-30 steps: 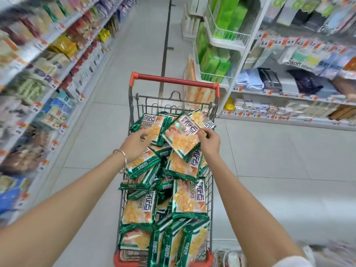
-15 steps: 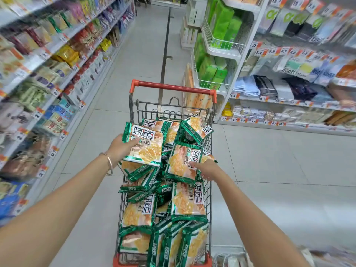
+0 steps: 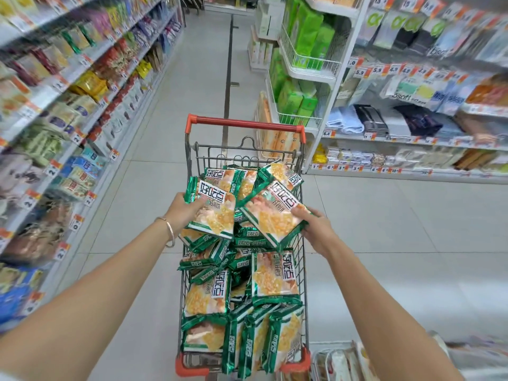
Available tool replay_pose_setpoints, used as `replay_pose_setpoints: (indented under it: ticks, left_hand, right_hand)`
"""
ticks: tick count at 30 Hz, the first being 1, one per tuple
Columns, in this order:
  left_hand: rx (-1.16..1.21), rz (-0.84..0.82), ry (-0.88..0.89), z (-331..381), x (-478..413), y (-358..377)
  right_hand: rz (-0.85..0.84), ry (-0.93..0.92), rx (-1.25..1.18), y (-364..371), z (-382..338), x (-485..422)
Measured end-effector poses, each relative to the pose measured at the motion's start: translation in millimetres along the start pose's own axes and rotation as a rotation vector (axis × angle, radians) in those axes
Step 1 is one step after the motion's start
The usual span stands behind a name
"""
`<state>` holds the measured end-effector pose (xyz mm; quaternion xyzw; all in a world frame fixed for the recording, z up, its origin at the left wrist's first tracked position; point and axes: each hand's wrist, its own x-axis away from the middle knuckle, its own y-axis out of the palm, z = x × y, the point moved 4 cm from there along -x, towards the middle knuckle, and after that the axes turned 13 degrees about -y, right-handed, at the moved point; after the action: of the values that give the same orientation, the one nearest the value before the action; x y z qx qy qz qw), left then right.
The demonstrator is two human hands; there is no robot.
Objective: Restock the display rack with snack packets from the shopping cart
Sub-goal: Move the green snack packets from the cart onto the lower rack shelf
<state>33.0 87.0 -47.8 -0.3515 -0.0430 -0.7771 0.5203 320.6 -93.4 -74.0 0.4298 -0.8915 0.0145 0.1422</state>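
Two packets are now up off the pile, one in each hand. The left hand point(image 3: 182, 213) grips the left packet point(image 3: 217, 215) at its left edge, thumb on the printed face and fingers curled beneath. Half a second ago it already held this packet, and it has kept the grip while the packet has swung a little toward the middle of the cart point(image 3: 187, 365).

The right hand point(image 3: 316, 229) has changed more. Half a second ago it lay low on a packet at the cart's right side. Now it pinches the right packet point(image 3: 270, 218) by its near right corner, thumb on top. That packet is raised and tilted, its far corner pointing toward the red handle point(image 3: 244, 123).

Both held packets sit side by side above the far half of the cart. Their inner edges are close, but I cannot tell whether they touch. Below them the pile point(image 3: 272, 276) of green-and-yellow packets fills the cart to the near end, where several stand on edge.

A bracelet point(image 3: 170, 233) circles the left wrist. The cart stands on the tiled floor point(image 3: 154, 160) of the aisle between stocked shelves point(image 3: 82, 86) on either side, where it stood before.
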Motion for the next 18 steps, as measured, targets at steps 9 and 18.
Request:
replay_pose_setpoints:
  ticks: [9, 18]
  left_hand:
    - [-0.109, -0.355, -0.108, -5.8, 3.8, 40.8]
    - [-0.308, -0.647, -0.145, 7.4, 54.9, 49.0]
  right_hand:
    - [-0.147, 0.196, -0.178, 79.2, -2.1, 34.5]
    - [-0.177, 0.19, -0.156, 80.2, 4.8, 78.8]
